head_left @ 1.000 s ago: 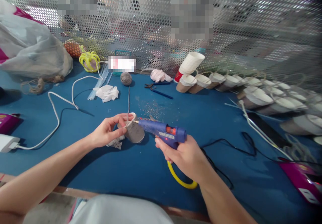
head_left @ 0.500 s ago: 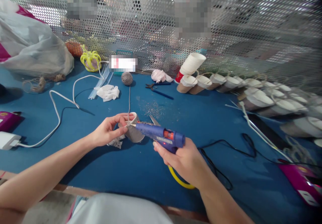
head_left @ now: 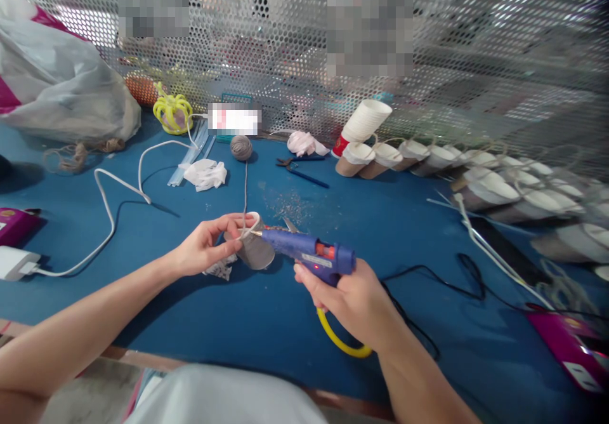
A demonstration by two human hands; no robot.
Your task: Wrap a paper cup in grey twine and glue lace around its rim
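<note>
My left hand (head_left: 216, 246) is closed on the rim of a grey-wrapped paper cup (head_left: 257, 252), which lies tilted above the blue table. Grey yarn runs from the cup's rim back to a yarn ball (head_left: 241, 148). Wrapped around the handle of a blue hot glue gun (head_left: 309, 252) is my right hand (head_left: 354, 300). The gun's nozzle points left at the rim, close to my left fingertips; whether it touches cannot be made out. Behind the gun lie scissors (head_left: 343, 343) with a yellow handle, partly hidden. A crumpled patterned scrap (head_left: 221, 269) sits under my left hand.
Several wrapped cups (head_left: 476, 186) stand in rows at the right, beside a stack of white cups (head_left: 367, 121). Pliers (head_left: 304, 172) and crumpled tissue (head_left: 205, 174) lie further back. A black cord (head_left: 438, 270) and a white cable (head_left: 107, 221) cross the table. A perforated metal screen (head_left: 285, 43) closes the back.
The glue gun and my right hand have shifted slightly to the right, drawing the nozzle a little along the cup's rim. My left hand stays on the cup.
</note>
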